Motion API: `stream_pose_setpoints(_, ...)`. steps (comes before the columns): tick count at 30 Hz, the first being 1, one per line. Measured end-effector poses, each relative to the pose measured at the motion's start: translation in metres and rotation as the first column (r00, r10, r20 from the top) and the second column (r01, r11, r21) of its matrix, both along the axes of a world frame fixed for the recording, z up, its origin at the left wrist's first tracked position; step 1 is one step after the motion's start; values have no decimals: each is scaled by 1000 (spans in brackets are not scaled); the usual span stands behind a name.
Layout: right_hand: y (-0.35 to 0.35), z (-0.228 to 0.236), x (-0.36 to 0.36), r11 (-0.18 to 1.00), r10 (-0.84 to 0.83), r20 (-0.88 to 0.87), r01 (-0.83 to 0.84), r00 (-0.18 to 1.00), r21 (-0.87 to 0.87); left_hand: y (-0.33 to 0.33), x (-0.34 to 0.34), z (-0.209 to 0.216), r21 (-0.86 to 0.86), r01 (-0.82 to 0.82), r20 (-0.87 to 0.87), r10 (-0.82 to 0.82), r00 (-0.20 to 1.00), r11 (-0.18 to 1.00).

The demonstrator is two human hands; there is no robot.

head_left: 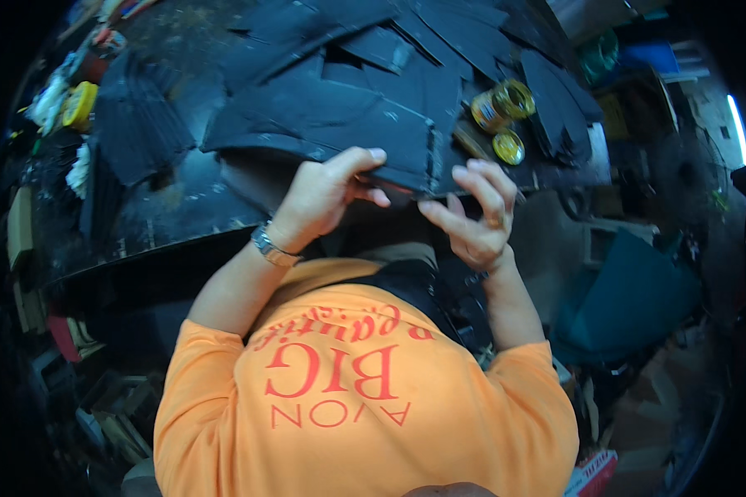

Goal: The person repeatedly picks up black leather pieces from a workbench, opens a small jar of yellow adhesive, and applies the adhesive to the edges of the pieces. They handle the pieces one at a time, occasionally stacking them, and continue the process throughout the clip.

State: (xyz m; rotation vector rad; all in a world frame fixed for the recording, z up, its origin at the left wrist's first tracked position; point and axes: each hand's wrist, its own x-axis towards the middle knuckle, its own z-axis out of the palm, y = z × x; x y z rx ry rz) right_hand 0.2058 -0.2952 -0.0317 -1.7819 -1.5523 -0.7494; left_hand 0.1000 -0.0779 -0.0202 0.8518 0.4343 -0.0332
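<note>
A flat black sheet (365, 116), folded or layered along its near edge, lies at the table's front, partly over other black pieces. My left hand (327, 190) grips that near edge, thumb on top and fingers curled beneath. At the sheet's right corner is my right hand (477, 215), its fingers bent and apart, one fingertip at the edge. Just beyond the right hand stands a jar (496, 106) with yellowish contents, its mouth uncovered. A yellow lid (508, 147) lies beside it, next to a brown stick-like piece (472, 141).
Many black pieces (439, 41) overlap across the dark table (174, 236). A stack of black strips (137, 124) and a yellow round container (79, 105) are at left. To the right are a fan (688, 170) and a teal, cloth-like item (630, 298).
</note>
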Motion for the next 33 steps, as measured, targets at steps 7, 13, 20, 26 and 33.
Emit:
stream_pose_setpoints(7, 6, -17, 6, 979, 6, -313, 58, 950, 194, 36, -8, 21, 607, 157, -154, -78, 985, 779)
stream_pose_setpoints(13, 26, -55, 37, 952, 90, -533, 85, 841, 295, 77, 50, 25, 592, 77, 74, -149, 986, 803)
stream_pose_setpoints(20, 33, -77, 44, 939, 148, -715, 130, 683, 319, 118, 119, 14, 631, 84, -23, -90, 996, 772)
stream_pose_setpoints(26, 32, -78, 45, 944, 162, -749, 120, 642, 307, 136, 133, 12, 658, 212, -160, -141, 977, 723)
stream_pose_setpoints(33, 34, -78, 46, 955, 124, -736, 122, 666, 271, 148, 136, 17, 675, 241, -193, -148, 970, 698)
